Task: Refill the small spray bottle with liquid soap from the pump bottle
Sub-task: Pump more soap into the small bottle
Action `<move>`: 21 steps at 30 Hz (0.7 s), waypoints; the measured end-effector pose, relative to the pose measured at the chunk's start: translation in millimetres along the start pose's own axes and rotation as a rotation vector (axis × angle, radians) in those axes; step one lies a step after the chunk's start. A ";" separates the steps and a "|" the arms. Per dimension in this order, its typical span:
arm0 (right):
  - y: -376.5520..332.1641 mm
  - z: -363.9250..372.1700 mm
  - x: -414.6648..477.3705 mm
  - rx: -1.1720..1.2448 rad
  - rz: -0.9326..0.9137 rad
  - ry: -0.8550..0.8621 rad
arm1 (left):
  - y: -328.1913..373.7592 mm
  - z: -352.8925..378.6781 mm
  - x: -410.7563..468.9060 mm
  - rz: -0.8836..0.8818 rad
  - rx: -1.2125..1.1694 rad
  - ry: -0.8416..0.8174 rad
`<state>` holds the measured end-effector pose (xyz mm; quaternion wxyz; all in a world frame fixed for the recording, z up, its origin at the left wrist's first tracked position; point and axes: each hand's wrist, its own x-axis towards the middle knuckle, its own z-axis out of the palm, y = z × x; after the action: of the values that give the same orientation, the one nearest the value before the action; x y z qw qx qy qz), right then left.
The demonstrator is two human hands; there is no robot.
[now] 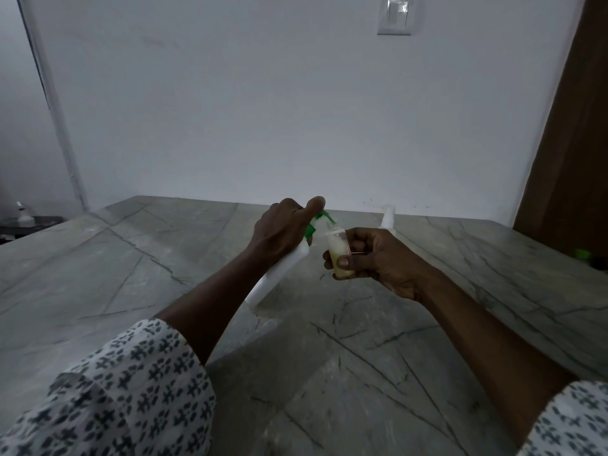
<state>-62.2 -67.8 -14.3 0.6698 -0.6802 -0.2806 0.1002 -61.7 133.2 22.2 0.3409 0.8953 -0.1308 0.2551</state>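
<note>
My left hand (283,233) grips the white pump bottle (278,278) near its neck, tilted to the right with its base resting on the marble counter (131,291). My thumb lies on top of the green pump head (320,220). The green nozzle points down at the open mouth of the small clear spray bottle (339,255). My right hand (378,258) holds that small bottle upright, just right of the pump bottle. Pale yellow liquid fills its lower part.
A white spray cap (388,218) stands on the counter behind my right hand, near the wall. A green object (582,254) lies at the counter's right edge beside the wooden door. A small bottle (22,214) sits far left.
</note>
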 end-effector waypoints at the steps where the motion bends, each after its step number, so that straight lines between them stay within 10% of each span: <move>1: 0.0 0.0 0.1 0.001 -0.002 0.000 | -0.4 0.1 0.1 0.003 0.001 -0.005; 21: 0.9 -0.4 0.7 -0.038 -0.008 0.017 | -1.0 0.3 0.3 -0.014 -0.009 0.008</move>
<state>-61.3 -67.8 -15.0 0.6596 -0.6924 -0.2795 0.0864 -61.0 133.8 21.6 0.3474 0.8937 -0.1243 0.2554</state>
